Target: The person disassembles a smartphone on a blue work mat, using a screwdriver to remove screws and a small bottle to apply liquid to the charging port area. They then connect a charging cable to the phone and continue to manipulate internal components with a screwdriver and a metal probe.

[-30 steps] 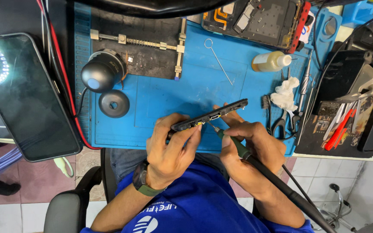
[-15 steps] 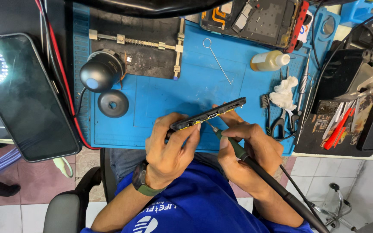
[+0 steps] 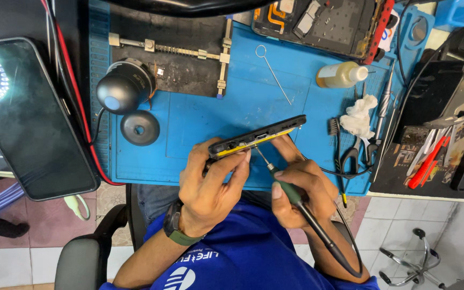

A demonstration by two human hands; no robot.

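A dark smartphone [image 3: 257,136] with a yellow inner edge is held on its side just above the blue repair mat [image 3: 232,110], near the front edge of the worktop. It is gripped by the left hand [image 3: 210,185], whose fingers are closed around its lower left end. A green-handled soldering iron [image 3: 291,194] on a black cable is clasped in the closed fingers of the right hand [image 3: 303,188], and its thin metal tip is pointed up at the phone's lower edge; whether the tip is actually touching cannot be told. A slip of the tip could probably scorch the phone's frame or the left fingers, which lie close beside it, since the phone is steadied by one hand only and is not clamped. The trailing cable could be snagged against the body and the tip jerked aside. Well apart on the mat are a black round microscope head [image 3: 124,86] with its cap [image 3: 139,128], a metal board holder [image 3: 189,64], a small bottle of yellowish liquid [image 3: 342,75], a white wad of tissue [image 3: 360,117] and a small brush [image 3: 334,129].
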